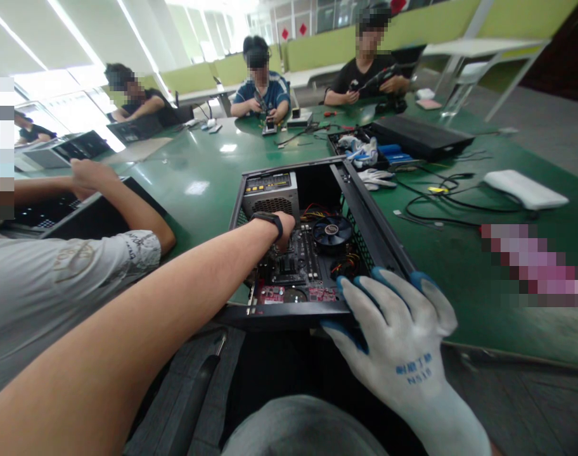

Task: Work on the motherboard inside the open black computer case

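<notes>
An open black computer case [289, 309] lies before me near the table edge. Inside are a grey power supply [270, 199], a motherboard [289, 263], a round black fan [333, 233] and a red circuit board [272, 292]. My left hand [284, 231], bare with a black wristband [269, 218], reaches into the case beside the power supply; its fingers are hidden. My right hand [396, 323] wears a white glove with blue fingertips. It grips the near right corner of the case, fingers over the rim, thumb along the near side.
Black cables [441, 202], a white pouch [526, 189], gloves [377, 179] and a flat black box [417, 135] lie on the green table [198, 158] to the right. At left, a co-worker's arm [137, 202] rests over another case [151, 199]. Several people sit across the table.
</notes>
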`<state>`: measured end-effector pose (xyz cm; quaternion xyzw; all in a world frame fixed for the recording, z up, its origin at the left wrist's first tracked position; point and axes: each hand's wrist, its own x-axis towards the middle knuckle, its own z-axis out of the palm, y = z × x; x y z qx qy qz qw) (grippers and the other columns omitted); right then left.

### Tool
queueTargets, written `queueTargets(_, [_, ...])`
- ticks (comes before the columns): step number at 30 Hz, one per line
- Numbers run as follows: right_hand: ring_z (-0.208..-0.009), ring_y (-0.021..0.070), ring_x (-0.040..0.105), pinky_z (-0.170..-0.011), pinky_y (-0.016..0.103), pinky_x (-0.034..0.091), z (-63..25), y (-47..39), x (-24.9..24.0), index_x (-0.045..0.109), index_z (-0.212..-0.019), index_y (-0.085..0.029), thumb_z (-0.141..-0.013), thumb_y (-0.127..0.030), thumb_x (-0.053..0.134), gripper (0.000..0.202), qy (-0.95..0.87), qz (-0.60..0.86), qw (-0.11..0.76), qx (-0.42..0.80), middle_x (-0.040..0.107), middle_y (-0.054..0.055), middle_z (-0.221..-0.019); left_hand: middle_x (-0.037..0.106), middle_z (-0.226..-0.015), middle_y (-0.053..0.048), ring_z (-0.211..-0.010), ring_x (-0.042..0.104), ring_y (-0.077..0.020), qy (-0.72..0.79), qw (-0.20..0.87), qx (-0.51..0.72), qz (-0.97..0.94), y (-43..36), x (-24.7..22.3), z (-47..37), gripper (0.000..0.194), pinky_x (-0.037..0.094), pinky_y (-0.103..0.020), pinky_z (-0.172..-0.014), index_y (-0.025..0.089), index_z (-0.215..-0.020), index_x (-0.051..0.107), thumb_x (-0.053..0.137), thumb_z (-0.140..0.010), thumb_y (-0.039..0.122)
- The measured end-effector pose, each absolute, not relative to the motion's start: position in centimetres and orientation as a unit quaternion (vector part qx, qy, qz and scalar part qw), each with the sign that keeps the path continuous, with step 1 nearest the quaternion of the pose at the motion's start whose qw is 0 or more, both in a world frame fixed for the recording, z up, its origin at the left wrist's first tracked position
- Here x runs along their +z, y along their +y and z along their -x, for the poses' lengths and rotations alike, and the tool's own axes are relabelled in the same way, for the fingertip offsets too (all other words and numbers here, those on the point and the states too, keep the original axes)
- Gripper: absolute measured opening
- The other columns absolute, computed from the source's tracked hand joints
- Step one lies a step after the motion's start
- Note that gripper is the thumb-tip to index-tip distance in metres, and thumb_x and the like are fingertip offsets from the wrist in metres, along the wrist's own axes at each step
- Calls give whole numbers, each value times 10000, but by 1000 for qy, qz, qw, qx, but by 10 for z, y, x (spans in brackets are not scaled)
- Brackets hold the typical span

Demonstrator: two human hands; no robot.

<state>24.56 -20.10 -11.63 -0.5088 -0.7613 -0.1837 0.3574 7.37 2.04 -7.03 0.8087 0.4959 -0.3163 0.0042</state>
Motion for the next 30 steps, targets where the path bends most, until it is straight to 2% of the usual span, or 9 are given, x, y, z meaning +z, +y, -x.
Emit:
queueTargets(16, [-1234,310,549,-1138,550,318,-246,-201,-117,623,-1240,-225,-857,-503,680,476,-760,507,361,-187,684,81,-1154,750,-1146,-138,-1076,688,-265,482,-8,-322,-815,21,-71,-73,513,529,-246,-896,137,-1096,772,858,-630,334])
queueTargets(23, [-1240,308,543,-1143,547,314,-246,-201,-117,622,-1246,-227,-859,-499,677,477,-761,508,358,-184,681,79,-1158,762,-1113,-114,-1039,695,-246,482,-10,-322,-815,20,-71,-74,445,528,-232,-870,170,-1043,788,843,-635,338])
queueTargets(30, [-1241,305,543,-1146,538,310,-246,-201,-117,625,-1242,-222,-855,-509,678,485,-761,506,357,-191,683,79,-1152,766,-1086,-112,-1051,694,-265,483,0,-311,-818,24,-75,-70,497,531,-255,-893,174,-1069,785,852,-607,347])
